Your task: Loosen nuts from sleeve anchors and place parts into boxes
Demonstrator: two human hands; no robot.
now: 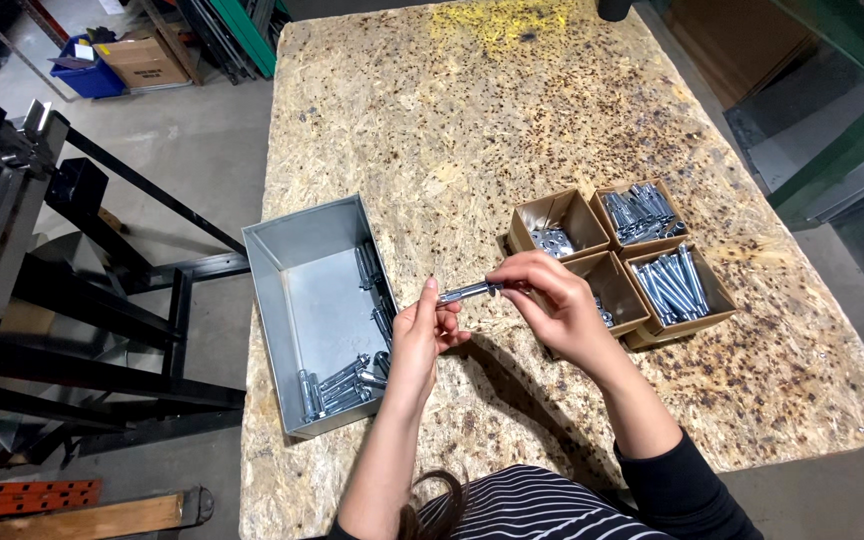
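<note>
- Chipboard table [512,110]: carries everything within arm's reach.
- Grey metal bin [302,290], left of hands: silver bolts lie along its near and right walls.
- Four small cardboard boxes [674,325], right: hardware sorted by kind.
- Left hand [417,335] and right hand [552,300] each pinch one end of a bolt [467,292], level between bin and boxes.

The far half of the worktop [512,90] lies bare, so a hand could pass freely there from the left edge to the right edge. Toward the near left edge a metal bin [297,290] with upright walls blocks low sideways passage. Near the right edge four small cardboard boxes [617,255] stand touching in a cluster. Between bin and boxes runs an open lane, partly taken up by the left hand [422,335] and right hand [557,305] holding a bolt [467,292].
</note>
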